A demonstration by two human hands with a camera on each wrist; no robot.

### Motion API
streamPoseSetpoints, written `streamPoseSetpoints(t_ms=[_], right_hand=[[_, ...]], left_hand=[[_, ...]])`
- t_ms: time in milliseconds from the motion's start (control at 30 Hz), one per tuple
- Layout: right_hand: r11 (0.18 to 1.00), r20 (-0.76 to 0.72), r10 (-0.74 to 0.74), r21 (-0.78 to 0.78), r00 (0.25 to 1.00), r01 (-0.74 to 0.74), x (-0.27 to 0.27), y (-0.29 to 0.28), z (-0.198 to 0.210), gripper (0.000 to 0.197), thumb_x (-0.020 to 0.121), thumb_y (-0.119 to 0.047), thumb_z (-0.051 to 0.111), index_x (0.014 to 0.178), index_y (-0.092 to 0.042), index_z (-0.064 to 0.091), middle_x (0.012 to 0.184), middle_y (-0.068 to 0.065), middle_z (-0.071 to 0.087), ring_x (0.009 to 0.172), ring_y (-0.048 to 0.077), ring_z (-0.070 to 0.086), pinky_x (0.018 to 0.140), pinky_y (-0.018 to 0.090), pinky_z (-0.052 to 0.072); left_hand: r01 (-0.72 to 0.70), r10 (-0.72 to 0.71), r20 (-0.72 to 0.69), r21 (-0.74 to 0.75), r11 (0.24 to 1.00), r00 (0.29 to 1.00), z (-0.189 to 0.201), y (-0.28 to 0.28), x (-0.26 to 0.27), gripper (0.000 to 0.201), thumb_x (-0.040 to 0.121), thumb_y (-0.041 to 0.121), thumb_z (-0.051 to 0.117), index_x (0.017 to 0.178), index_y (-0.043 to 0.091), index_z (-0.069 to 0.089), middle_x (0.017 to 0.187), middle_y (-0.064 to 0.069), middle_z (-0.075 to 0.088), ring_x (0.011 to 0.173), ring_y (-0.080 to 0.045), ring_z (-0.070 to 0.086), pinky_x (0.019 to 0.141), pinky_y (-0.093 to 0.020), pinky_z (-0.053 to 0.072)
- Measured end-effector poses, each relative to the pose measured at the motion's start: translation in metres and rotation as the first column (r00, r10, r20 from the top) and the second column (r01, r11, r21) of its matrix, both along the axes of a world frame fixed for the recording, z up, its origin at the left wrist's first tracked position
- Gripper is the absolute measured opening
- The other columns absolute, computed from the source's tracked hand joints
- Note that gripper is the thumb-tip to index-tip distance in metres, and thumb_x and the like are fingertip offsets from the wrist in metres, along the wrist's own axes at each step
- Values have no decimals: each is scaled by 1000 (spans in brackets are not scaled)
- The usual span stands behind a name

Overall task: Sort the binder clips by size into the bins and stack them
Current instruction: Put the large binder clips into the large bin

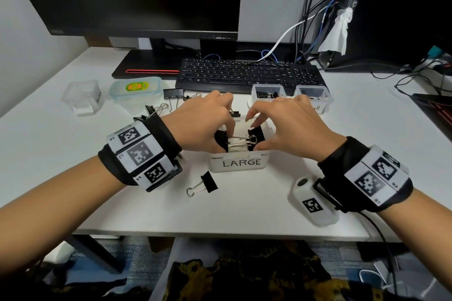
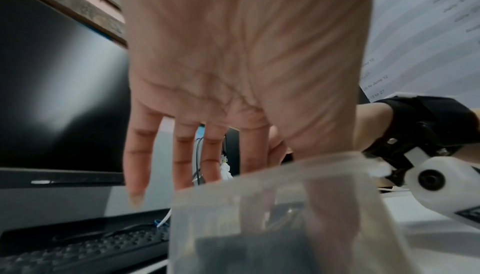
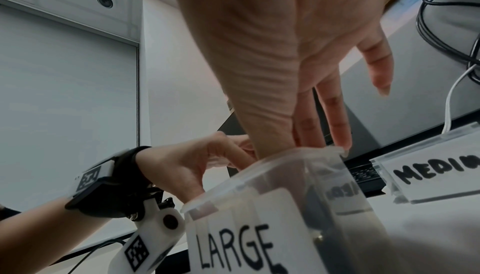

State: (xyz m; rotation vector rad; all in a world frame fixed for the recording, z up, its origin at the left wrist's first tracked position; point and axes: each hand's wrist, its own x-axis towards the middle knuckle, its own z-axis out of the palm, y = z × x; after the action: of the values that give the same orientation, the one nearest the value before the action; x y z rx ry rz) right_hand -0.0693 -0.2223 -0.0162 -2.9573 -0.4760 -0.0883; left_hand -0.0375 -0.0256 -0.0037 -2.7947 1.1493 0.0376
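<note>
- left hand (image 1: 203, 120) is over the left side of the LARGE bin (image 1: 241, 161), fingers curled down into it, pinching a black clip (image 1: 221, 138) inside
- right hand (image 1: 288, 124) is over the bin's right side; thumb on the near-right rim, index curled onto a second black clip (image 1: 256, 133) — cannot tell if it actually grips it
- the two clips in the bin face each other, wire handles (image 1: 242, 142) overlapping in the middle
- LARGE bin sits near the desk's (image 1: 244, 203) front edge, centred, label toward the person
- one loose binder clip (image 1: 204, 184) lies on the desk just front-left of the bin, not touching it
- more loose clips (image 1: 173, 94) lie behind the left wrist, toward the keyboard (image 1: 247, 76)
- MEDIUM bin (image 1: 267, 93) and a third bin (image 1: 314, 96) stand side by side behind the right hand, at the keyboard's front edge — both hold clips
- empty-looking clear bin (image 1: 82, 96) and a lidded tub (image 1: 135, 89) toward the desk's left edge
- wrist views: both hands seen from below at the bin's rim, contents blurred
</note>
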Motion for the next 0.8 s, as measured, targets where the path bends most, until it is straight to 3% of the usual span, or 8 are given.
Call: streamPoseSetpoints(t_ms=[100, 300, 400, 500, 600, 700, 767, 800], right_hand=[[1000, -15, -5, 6, 1000, 5, 2, -1, -2, 52, 71, -50, 78, 115, -36, 55, 106, -20, 69, 111, 10, 55, 91, 39, 31], [1000, -39, 22, -15, 999, -23, 3, 1, -4, 48, 77, -44, 76, 119, -36, 55, 111, -21, 68, 113, 10, 55, 93, 40, 31], [999, -40, 34, -20, 999, -35, 3, 1, -4, 49, 77, -44, 77, 120, -36, 55, 111, -21, 68, 114, 10, 55, 91, 39, 30], [999, -44, 39, 31, 998, -38, 4, 0, 1, 53, 72, -50, 78, 118, -37, 57, 108, -21, 69, 112, 9, 55, 91, 38, 29], [995, -18, 30, 101, 999, -28, 6, -6, 12, 57, 67, -62, 75, 116, -37, 60, 104, -22, 70, 111, 8, 56, 95, 40, 31], [991, 71, 15, 135, 997, -24, 15, -14, 25, 47, 74, -63, 68, 112, -36, 63, 98, -23, 71, 92, 0, 57, 97, 43, 38], [989, 111, 25, 144, 994, -41, 25, -20, 32, 37, 82, -55, 66, 111, -33, 65, 97, -20, 72, 67, -12, 49, 91, 40, 42], [988, 112, 45, 143, 993, -61, 31, -22, 34, 32, 84, -50, 67, 110, -31, 66, 97, -18, 72, 63, -16, 48, 88, 38, 43]], left_hand=[[-57, 51, 79, 78, 995, 996, 4, -1, 0, 37, 72, 55, 72, 102, 34, 70, 108, 5, 42, 106, -17, 39, 70, -29, 29], [-91, 94, -59, 56, 994, 994, 3, 0, 4, 36, 75, 46, 75, 108, 35, 71, 117, 5, 49, 113, -17, 39, 72, -30, 35], [-85, 87, -59, 50, 995, 994, 1, 1, 5, 37, 75, 47, 74, 110, 35, 71, 117, 5, 49, 115, -17, 40, 74, -31, 38], [-59, 61, -80, 25, 998, 995, -1, 4, 9, 37, 76, 51, 72, 110, 36, 70, 116, 5, 49, 114, -17, 40, 74, -31, 38], [-40, 26, -172, -81, 996, 985, 5, 12, 12, 43, 70, 64, 69, 105, 39, 71, 110, 10, 50, 112, -12, 42, 82, -34, 44], [-29, -35, -251, -247, 969, 967, 21, 23, 16, 44, 69, 70, 59, 99, 41, 74, 104, 14, 56, 104, -7, 51, 85, -29, 46], [-35, -46, -243, -320, 947, 969, 31, 30, 21, 36, 76, 60, 61, 101, 36, 74, 102, 12, 61, 99, -5, 57, 84, -26, 49], [-46, -30, -223, -329, 943, 974, 34, 33, 25, 32, 79, 53, 63, 103, 33, 74, 102, 10, 61, 98, -6, 59, 82, -24, 50]])
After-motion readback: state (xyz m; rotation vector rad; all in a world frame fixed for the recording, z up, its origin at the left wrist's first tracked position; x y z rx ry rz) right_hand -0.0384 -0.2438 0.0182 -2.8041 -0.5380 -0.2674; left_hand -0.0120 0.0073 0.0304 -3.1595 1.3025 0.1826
